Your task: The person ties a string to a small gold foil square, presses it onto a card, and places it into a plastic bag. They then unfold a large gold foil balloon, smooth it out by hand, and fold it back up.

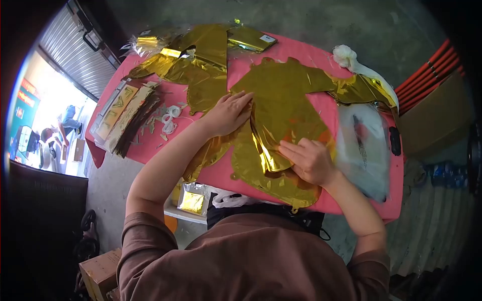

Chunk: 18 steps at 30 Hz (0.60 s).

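Note:
A large gold foil balloon [281, 95], flat and uninflated, is spread over the pink-covered table [211, 175] in front of me. My left hand [230, 113] lies on its left part, palm down with the fingers stretched out. Nearer to me, my right hand [310, 161] grips a folded flap of the foil, its fingers curled and the thumb side partly hidden. Between both hands runs a shiny raised crease. Lobes with small tabs on the edge hang toward the table's near side.
More gold foil [206, 50] lies at the back left. A stack of printed cards [123, 113], white ribbon [170, 118] and paper scraps are at the left. Clear plastic bags [362, 150] and a black object [395, 141] lie right. A cardboard box [433, 118] stands beyond. Another person [69, 123] is outside the doorway.

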Available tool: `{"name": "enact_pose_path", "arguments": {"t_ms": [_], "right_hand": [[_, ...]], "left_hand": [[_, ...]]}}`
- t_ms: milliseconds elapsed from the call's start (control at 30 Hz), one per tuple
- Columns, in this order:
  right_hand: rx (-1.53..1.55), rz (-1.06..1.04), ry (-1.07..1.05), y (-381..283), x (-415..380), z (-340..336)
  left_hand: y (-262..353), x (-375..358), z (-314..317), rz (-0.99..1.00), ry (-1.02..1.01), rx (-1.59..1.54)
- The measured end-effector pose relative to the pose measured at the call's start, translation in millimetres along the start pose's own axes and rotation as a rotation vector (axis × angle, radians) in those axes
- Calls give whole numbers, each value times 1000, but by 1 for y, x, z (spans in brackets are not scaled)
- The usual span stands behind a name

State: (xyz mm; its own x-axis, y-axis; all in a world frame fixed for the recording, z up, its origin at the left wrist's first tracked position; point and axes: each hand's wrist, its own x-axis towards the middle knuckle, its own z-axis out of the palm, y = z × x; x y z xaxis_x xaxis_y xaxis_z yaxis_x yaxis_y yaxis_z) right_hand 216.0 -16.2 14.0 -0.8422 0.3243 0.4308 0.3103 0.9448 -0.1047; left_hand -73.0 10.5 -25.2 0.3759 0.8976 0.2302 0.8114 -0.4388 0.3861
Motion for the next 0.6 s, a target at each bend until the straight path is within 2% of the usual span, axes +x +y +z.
{"name": "enact_pose_path", "arguments": {"t_ms": [100,233,300,367,400,467,533,567,600], "right_hand": [[116,41,77,-2,9,-7],[138,32,75,-16,14,-13],[4,-47,-16,-25,14,-14],[-2,-60,-72,-27,7,-11],[-13,-75,-129,-27,4,-10],[14,-79,-201,-27,3,-14],[142,-65,-361,-28,11,-28],[210,1,-417,-25,13,-34],[204,3,-415,-18,14,-36]], "left_hand": [[-5,-1,2,9,4,-4],[-12,2,5,27,54,-94],[-15,-1,5,18,76,-152],[-11,-4,-9,87,57,51],[-11,-6,-10,84,57,52],[-12,-11,-12,63,10,86],[-14,-14,-10,68,5,91],[-15,-15,-10,75,1,95],[-15,-16,-10,80,4,96]]}}
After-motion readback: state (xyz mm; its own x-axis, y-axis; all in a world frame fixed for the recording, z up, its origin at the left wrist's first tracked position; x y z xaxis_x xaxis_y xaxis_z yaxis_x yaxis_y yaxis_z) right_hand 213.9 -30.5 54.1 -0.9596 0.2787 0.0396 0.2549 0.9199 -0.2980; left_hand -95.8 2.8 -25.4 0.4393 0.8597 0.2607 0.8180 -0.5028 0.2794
